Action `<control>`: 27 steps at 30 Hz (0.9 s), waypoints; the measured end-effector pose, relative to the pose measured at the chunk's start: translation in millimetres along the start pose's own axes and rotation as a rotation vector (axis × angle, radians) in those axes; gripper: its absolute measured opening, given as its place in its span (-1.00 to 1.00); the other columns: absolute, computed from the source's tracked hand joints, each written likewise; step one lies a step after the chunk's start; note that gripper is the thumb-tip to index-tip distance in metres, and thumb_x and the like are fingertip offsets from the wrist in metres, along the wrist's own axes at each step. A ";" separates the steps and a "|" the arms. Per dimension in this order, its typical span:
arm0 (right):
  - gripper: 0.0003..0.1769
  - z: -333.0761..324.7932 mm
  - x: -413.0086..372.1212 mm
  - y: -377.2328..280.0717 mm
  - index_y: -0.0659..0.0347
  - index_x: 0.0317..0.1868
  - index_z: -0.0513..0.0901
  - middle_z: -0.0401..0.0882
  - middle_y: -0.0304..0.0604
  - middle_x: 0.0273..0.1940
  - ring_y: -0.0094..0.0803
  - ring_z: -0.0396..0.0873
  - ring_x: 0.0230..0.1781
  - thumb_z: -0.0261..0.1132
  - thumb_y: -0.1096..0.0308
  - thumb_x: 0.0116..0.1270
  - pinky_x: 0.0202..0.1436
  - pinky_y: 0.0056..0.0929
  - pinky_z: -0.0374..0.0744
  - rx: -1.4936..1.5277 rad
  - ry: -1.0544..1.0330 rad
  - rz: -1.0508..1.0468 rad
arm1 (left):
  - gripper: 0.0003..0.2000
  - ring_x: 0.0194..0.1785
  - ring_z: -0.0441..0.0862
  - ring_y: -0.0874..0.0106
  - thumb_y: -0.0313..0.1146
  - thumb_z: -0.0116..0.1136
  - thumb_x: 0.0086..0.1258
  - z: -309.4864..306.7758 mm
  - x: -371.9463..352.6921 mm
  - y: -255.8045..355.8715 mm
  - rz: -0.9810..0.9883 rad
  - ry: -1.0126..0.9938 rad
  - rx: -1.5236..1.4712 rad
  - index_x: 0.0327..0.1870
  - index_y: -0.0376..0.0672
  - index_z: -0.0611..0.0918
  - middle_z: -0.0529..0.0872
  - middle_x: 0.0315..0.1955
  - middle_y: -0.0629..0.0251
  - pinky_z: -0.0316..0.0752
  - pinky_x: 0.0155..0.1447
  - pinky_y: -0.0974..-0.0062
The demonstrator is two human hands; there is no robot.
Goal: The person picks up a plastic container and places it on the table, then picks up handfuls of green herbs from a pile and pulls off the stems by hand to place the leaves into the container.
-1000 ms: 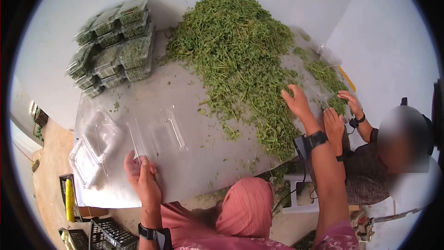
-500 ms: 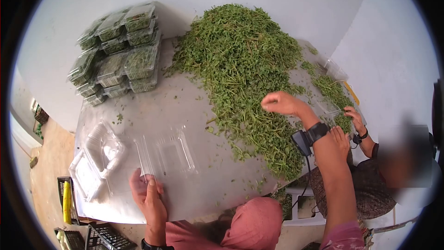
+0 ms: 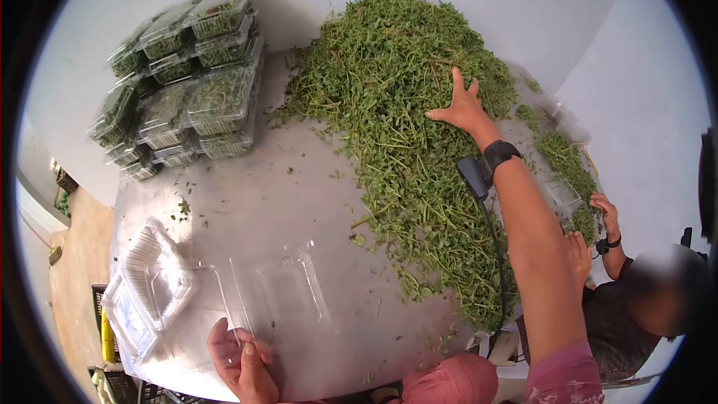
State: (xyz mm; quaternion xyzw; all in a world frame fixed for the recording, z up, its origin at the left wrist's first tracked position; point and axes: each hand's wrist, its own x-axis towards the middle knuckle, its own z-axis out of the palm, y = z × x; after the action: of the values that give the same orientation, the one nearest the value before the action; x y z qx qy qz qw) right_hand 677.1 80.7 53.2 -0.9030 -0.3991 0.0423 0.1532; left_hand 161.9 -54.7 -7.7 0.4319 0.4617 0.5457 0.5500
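A large heap of leafy green herbs [image 3: 404, 52] spreads down the metal table. Over its upper right part is my right hand [image 3: 465, 110], thumb and fingers spread, with nothing in its grasp. At the table's near edge my left hand [image 3: 243, 365] pinches the rim of an open clear plastic clamshell box [image 3: 288, 295]. That box lies unfolded on the tabletop, without herbs inside. A dark strap with a small black device [image 3: 473, 177] and a cable sits on my right wrist.
Herb-filled clear boxes [image 3: 224, 105] are stacked at the back left. Nested unfilled clamshells [image 3: 157, 273] lie at the left edge. A co-worker's hands [image 3: 580, 254] are by a clear box [image 3: 561, 194] and herbs at the right. Black crates stand on the floor.
My right hand has moved up and away over the heap, its fingers going from curled to spread. My left hand keeps hold of the clamshell. The camera view has shifted.
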 end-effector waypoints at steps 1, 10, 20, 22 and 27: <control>0.29 7.2 3.7 -0.2 -0.32 0.52 -0.31 -0.52 0.23 0.50 0.47 -0.15 0.43 0.53 0.02 0.04 0.29 0.47 0.26 -0.034 -0.022 0.029 | -0.57 -0.46 0.39 0.65 -0.49 0.04 0.42 -0.8 0.7 -2.3 0.002 -0.005 -0.009 0.29 -0.22 0.31 0.47 -0.27 0.37 0.26 -0.44 0.71; -0.09 7.9 26.4 23.6 -0.04 0.53 -0.09 0.50 0.17 -0.08 -0.09 0.48 -0.43 0.23 0.45 0.28 -0.37 -0.06 0.49 -0.265 0.025 -0.070 | -0.55 -0.46 0.39 0.63 -0.46 0.08 0.41 -6.5 0.2 -6.2 0.028 -0.047 -0.025 0.29 -0.23 0.30 0.47 -0.26 0.34 0.26 -0.46 0.72; -0.28 -20.2 -84.2 40.0 0.16 0.41 0.27 0.58 0.19 -0.12 0.00 0.58 -0.28 0.17 0.58 0.18 -0.12 -0.05 0.58 -0.170 -0.090 -0.394 | -0.59 -0.44 0.41 0.63 -0.50 0.03 0.42 -3.9 -0.7 1.3 0.009 -0.042 -0.071 0.27 -0.26 0.30 0.49 -0.27 0.33 0.29 -0.44 0.72; -0.29 -34.7 -118.5 35.7 0.18 0.39 0.30 0.57 0.21 -0.10 -0.01 0.59 -0.26 0.19 0.56 0.17 -0.10 -0.07 0.58 -0.111 -0.199 -0.344 | -0.59 -0.44 0.41 0.63 -0.51 0.02 0.42 -3.0 -0.9 3.1 0.007 -0.044 -0.070 0.27 -0.27 0.30 0.49 -0.27 0.33 0.28 -0.45 0.72; -0.26 -59.4 -163.0 52.8 0.21 0.39 0.30 0.54 0.13 -0.27 -0.17 0.51 -0.42 0.22 0.55 0.13 -0.27 -0.13 0.49 -0.039 -0.102 -0.365 | -0.59 -0.44 0.40 0.63 -0.47 0.05 0.44 -1.7 -2.2 4.8 0.013 -0.051 -0.083 0.26 -0.30 0.30 0.49 -0.28 0.34 0.29 -0.42 0.71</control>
State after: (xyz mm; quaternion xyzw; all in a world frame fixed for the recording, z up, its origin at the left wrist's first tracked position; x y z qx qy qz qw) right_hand 615.8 -86.9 85.7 -0.8150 -0.5644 0.0519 0.1206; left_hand 159.4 -56.8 -3.3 0.4255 0.4216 0.5569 0.5754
